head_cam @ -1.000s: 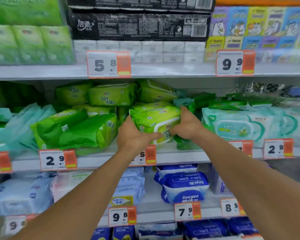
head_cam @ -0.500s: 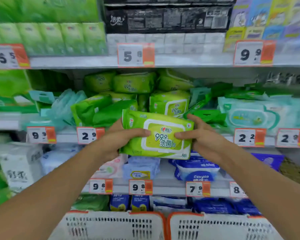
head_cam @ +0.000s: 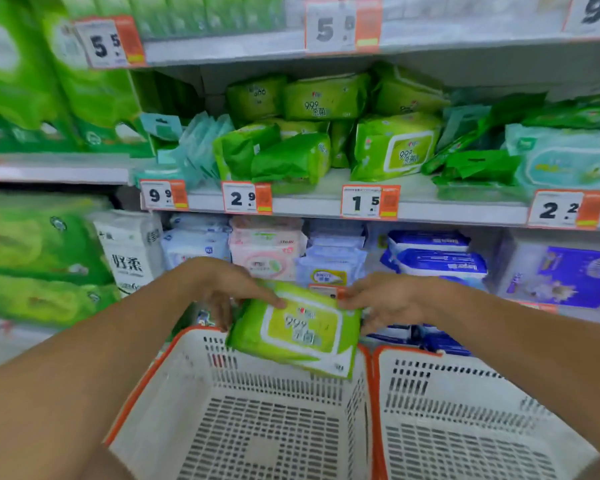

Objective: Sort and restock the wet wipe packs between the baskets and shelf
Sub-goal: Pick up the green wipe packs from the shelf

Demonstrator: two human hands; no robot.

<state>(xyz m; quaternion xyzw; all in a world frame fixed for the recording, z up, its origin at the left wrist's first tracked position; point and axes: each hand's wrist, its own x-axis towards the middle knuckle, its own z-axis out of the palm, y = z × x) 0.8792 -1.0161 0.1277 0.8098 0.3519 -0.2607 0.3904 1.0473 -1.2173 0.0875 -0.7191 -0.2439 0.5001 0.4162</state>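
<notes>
We hold a lime-green plastic pack of wet wipes with a white-bordered label [head_cam: 300,329] over the far rim of the left white slotted plastic basket with an orange rim [head_cam: 201,386]. Our left hand [head_cam: 222,292] pinches the pack's upper left corner, thumb on the printed face and fingers curled down behind its left edge. Our right hand [head_cam: 383,301] holds the upper right corner, thumb tip on the face and the other fingers bent beneath the edge. The pack tilts, its lower edge inside the basket's mouth but not touching the floor of it, as far as we can tell.

We judge the job to be at its start. Both this basket and the right white slotted basket with an orange rim [head_cam: 465,403], which stands touching it, show only bare slotted floors in the parts we see. The grey metal middle shelf [head_cam: 302,204] carries a loose jumble: several more lime-green wipe packs [head_cam: 394,147] stacked and leaning, darker green packs [head_cam: 475,164] and pale teal packs [head_cam: 565,157] mixed beside them above the white and orange price tags [head_cam: 369,201]. This pack is not yet set down, and most of the sorting and restocking remains.
</notes>
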